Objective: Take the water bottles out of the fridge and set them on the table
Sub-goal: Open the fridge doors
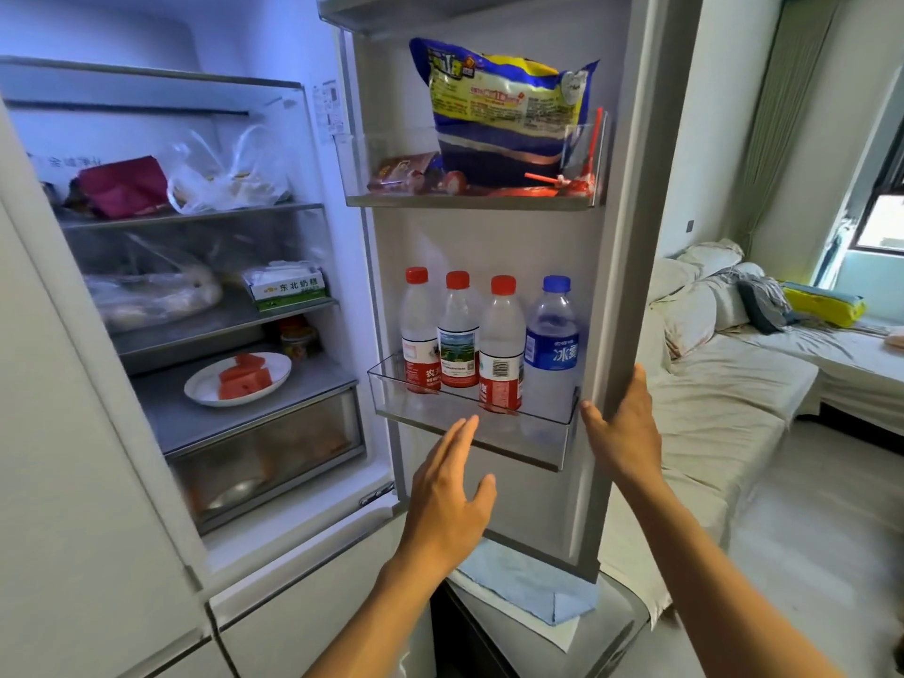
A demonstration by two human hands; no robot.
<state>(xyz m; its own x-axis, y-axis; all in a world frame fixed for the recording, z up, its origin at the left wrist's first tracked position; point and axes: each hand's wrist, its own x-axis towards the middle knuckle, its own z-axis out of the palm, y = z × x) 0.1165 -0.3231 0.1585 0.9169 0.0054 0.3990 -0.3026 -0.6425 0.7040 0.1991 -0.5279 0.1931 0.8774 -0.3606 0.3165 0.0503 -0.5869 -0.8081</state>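
The left hand point(447, 486) was spread open, fingers straight, holding nothing, raised just below the lower door bin point(469, 423). The right hand point(623, 423) gripped the edge of the open fridge door point(636, 237), thumb inside, forearm angled up from below. Four water bottles point(489, 340) stood upright, side by side in that bin.

Both forearms rise from the bottom of the frame. The left hand point(450, 496) is at lower centre, fingers straight and spread. The right hand point(623, 428), right of centre, has its thumb apart from its fingers.
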